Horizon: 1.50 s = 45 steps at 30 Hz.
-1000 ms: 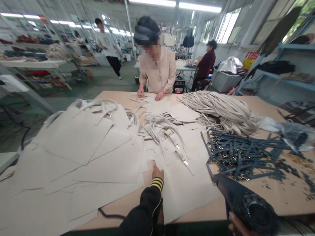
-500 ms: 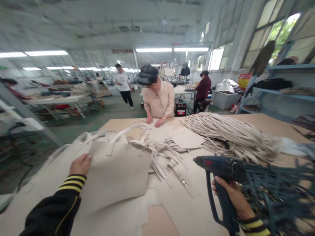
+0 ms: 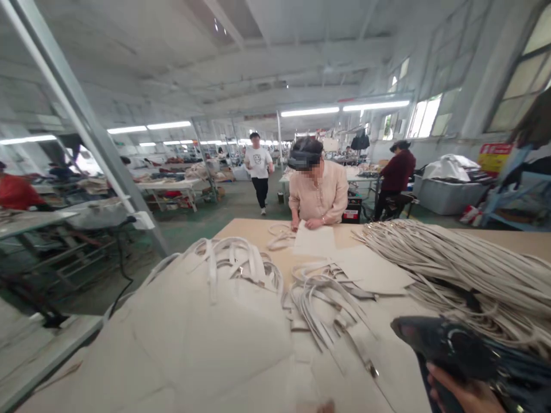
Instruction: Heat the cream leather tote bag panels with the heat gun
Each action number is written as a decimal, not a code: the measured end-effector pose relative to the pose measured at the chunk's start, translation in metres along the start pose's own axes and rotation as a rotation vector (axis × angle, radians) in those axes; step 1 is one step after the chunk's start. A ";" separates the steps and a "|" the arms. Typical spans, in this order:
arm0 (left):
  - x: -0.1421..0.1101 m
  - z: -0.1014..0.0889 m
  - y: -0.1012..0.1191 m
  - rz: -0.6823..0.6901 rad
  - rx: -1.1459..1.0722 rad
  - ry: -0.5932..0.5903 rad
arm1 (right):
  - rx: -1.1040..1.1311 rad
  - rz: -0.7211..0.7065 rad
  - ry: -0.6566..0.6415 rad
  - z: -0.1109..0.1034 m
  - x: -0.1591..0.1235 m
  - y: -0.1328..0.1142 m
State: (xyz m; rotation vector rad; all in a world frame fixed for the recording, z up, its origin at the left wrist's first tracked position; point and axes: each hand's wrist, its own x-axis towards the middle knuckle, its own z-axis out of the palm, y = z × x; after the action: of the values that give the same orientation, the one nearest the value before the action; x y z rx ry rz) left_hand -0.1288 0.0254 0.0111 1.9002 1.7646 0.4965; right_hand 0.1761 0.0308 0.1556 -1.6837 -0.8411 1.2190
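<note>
The right hand (image 3: 465, 390) is closed around the handle of a dark gun-shaped tool (image 3: 447, 344), whose nose points to the left, over the worktop (image 3: 253, 227). Only a small, blurred bit of skin, seemingly the left hand (image 3: 326, 406), shows at the bottom edge, to the left of the right hand; whether its fingers are apart or together, or on anything, I cannot tell.

Just beyond the right hand and the tool lies a thick bundle of long pale straps (image 3: 456, 246), and dark straps (image 3: 525, 364) lie close by on the hand's right side. To the left of the tool, a loose tangle of pale straps (image 3: 318, 310) rests on flat pale pieces, with a metal buckle (image 3: 372, 369) on the nearer part. Well to the left of the right hand spreads a large pile of pale sheets (image 3: 189, 344), with curved pale handles (image 3: 243, 249) on its far part. A pale panel (image 3: 374, 269) lies beyond the tool, between the tangle and the bundle.

Farther away, across from the hands, a person in a light pink shirt (image 3: 325, 192) has both hands at another pale piece (image 3: 314, 240) near the far edge.
</note>
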 end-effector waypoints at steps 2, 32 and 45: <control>-0.028 0.042 0.016 0.022 -0.032 -0.132 | 0.012 -0.054 -0.050 -0.004 -0.022 0.009; 0.028 0.028 -0.001 -0.258 0.004 -0.037 | -0.164 0.313 -0.316 -0.098 -0.173 0.086; 0.062 0.039 0.027 -0.231 0.419 -0.113 | 0.106 -0.072 0.178 -0.116 -0.064 0.056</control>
State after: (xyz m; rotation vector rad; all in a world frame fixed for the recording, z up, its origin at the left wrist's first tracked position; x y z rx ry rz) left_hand -0.0789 0.0815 -0.0086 1.9045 2.0979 -0.0715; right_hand 0.2697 -0.0773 0.1438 -1.6348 -0.7104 1.0307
